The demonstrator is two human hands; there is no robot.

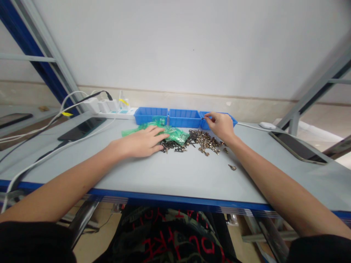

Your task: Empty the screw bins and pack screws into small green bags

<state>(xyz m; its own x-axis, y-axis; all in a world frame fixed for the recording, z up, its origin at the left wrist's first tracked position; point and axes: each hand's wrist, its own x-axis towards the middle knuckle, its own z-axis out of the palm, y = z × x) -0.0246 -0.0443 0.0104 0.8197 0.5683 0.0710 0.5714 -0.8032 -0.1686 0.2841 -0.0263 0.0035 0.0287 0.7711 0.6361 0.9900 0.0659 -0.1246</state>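
Note:
My left hand (144, 141) lies with its fingers spread over a crumpled green plastic bag (178, 136), its fingertips at the edge of a heap of dark screws (179, 148). Thumb and forefinger of my right hand (221, 126) pinch a small dark screw (203, 118) in front of the right blue bin (205, 124). Below that hand, a pile of brass-coloured pointed hardware (208, 141) adjoins the dark screws. One single brass-coloured piece (232, 167) lies apart, nearer the front edge.
A left blue bin (150, 116) and a middle blue bin (185, 118) stand in the row along the wall. A power strip (123, 114) with chargers and cables is at the back left. Phones lie left (82, 128) and right (297, 147), with a white case (267, 125) behind.

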